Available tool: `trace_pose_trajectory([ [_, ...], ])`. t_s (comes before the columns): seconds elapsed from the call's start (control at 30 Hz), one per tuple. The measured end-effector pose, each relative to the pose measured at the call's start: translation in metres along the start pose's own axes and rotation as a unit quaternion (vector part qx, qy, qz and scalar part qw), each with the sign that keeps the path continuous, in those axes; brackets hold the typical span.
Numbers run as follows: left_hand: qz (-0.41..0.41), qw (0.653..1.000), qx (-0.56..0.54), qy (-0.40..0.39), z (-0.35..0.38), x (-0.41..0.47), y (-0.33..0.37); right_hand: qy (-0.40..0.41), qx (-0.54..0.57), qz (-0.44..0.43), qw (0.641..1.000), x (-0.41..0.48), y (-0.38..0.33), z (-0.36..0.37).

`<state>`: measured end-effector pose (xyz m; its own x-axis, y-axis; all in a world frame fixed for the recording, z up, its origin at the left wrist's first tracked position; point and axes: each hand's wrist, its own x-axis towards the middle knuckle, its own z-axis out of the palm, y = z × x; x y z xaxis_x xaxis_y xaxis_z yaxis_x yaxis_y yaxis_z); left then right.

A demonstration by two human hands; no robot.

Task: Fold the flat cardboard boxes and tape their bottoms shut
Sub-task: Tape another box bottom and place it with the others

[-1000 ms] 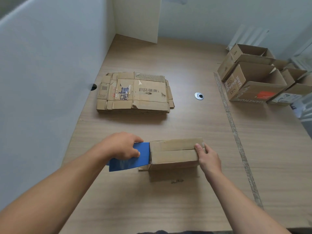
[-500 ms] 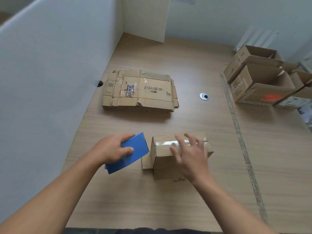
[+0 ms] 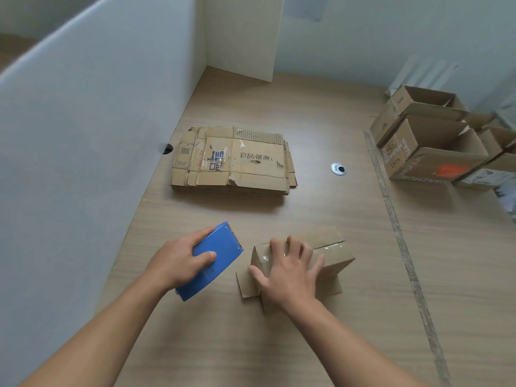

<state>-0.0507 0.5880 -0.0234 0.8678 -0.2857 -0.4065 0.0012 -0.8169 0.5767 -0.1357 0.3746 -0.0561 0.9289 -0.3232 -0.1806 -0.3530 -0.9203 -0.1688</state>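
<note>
On our desk (image 3: 237, 344) a stack of flat boxes (image 3: 237, 160) waits unfolded; several folded boxes (image 3: 435, 152) sit far right; near us the current box (image 3: 335, 258) lies bottom-up, tape across its seam, our right hand (image 3: 290, 272) pressing it, fingers spread; our left hand (image 3: 178, 263) grips the blue tape dispenser (image 3: 217, 258) beside it.

wood-grain desk (image 3: 321, 344) | white partition (image 3: 69, 149) left | pale wall (image 3: 363, 37) behind | soft even light
</note>
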Motion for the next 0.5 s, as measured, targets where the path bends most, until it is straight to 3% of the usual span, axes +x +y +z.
trace_pose_trajectory([
  [0.17,0.009,1.000,0.005,0.016,0.004,0.007,0.001,0.086,-0.010,-0.004,0.996,-0.013,0.011,0.023],
  [0.37,0.029,0.999,0.009,0.009,0.010,0.008,-0.002,0.097,-0.017,-0.013,0.995,-0.016,0.005,0.024],
  [0.5,0.030,0.999,-0.002,0.012,0.007,0.008,-0.005,0.099,0.005,-0.069,0.993,-0.021,0.016,0.026],
])
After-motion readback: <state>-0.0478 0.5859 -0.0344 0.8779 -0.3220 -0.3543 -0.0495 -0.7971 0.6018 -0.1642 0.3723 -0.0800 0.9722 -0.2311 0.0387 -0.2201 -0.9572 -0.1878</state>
